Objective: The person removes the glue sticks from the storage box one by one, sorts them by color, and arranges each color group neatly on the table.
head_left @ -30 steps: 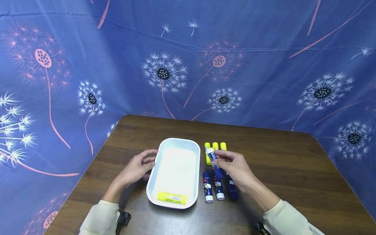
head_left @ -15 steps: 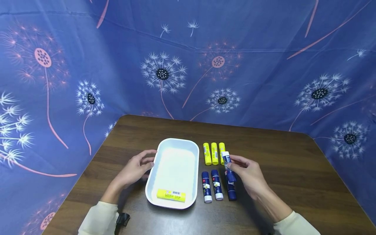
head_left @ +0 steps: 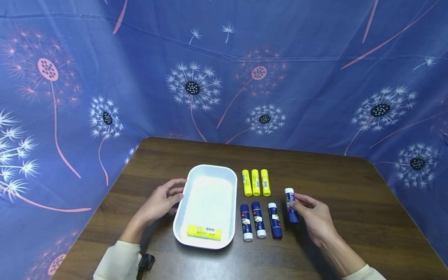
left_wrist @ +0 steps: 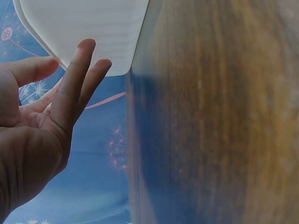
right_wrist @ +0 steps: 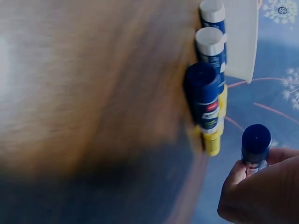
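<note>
My right hand [head_left: 308, 212] pinches a blue glue stick [head_left: 291, 205] just above the table, right of three blue glue sticks [head_left: 259, 219] lying in a row. In the right wrist view the held blue stick [right_wrist: 255, 143] shows its dark cap, fingers [right_wrist: 261, 186] curled round it. Three yellow glue sticks [head_left: 256, 182] lie side by side behind the blue row. My left hand [head_left: 164, 200] rests with straight fingers against the left rim of the white tray [head_left: 196, 182]; its fingers [left_wrist: 74, 79] touch the tray wall [left_wrist: 88, 28]. One yellow glue stick [head_left: 204, 232] lies in the tray's near end.
The brown wooden table [head_left: 350, 202] is surrounded by a blue dandelion-print cloth [head_left: 224, 77] hanging behind and to both sides. Bare tabletop stretches right of my right hand and behind the tray.
My right hand has carried the blue glue stick rightward, from over the yellow sticks to the right of the blue row. The left hand has stayed at the tray.
</note>
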Tool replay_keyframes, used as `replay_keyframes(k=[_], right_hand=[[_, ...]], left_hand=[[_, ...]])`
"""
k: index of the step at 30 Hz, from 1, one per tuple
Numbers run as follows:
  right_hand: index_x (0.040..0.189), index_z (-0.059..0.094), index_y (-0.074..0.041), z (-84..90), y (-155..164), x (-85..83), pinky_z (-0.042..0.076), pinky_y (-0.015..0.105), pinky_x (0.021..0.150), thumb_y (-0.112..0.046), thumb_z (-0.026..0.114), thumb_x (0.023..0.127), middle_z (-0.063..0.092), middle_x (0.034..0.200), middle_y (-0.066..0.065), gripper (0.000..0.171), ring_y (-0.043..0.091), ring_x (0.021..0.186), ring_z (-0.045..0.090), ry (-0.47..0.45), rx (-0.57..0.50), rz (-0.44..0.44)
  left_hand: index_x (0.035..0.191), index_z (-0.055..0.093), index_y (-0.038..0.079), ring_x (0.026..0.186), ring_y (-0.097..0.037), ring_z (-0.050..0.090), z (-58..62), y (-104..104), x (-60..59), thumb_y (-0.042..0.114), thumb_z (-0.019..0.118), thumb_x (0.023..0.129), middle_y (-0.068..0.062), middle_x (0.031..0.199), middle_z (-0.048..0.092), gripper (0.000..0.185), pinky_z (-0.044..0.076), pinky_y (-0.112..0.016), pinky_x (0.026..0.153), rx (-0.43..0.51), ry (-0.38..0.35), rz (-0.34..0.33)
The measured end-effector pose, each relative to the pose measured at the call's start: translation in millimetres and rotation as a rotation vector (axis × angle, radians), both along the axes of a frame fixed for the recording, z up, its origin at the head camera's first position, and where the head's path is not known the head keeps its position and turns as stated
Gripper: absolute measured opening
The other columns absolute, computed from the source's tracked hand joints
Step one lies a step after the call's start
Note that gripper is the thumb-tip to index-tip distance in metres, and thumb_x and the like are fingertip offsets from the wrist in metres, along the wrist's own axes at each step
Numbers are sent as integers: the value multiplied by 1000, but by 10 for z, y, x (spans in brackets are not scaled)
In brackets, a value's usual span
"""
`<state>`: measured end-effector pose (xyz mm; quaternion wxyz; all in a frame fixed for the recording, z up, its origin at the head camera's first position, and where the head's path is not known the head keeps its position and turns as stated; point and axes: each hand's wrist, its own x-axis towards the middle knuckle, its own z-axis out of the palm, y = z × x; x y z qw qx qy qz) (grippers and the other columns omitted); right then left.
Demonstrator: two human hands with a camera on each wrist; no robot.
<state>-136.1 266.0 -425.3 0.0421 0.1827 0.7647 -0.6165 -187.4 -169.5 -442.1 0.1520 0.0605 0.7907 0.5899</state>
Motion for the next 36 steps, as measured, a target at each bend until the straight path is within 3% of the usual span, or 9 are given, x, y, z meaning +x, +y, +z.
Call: replay_keyframes(k=[3,9,20,36], right_hand=[[146,49,9,-65,53,26,52,11,83,-14,69,99,67,107,-8,56,-3,95,61,-17,-10,-17],[145,49,10,-175,112,76,53,13,81,-14,69,99,69,109,-4,56,-3,92,61,-51,15,-19],[139,56,10,-352,95,161,53,15,75,-14,69,98,70,116,9,50,0,90,59,-57,184,2],[134,61,8,-418,11,174,53,18,67,-14,71,95,70,115,17,46,4,87,59,-28,294,-2]], left_hand=[[154,43,11,126,-38,66,2,-1,5,9,56,105,-26,149,56,51,65,-46,83,3,2,3],[154,43,11,126,-38,66,21,1,12,9,57,104,-26,150,56,51,65,-47,82,2,3,0],[153,45,13,125,-35,67,-12,-6,-6,8,57,104,-24,148,58,51,65,-46,83,-5,-7,10],[152,46,16,127,-36,66,-40,-6,-22,9,57,104,-23,148,58,50,66,-45,83,-21,-12,18]])
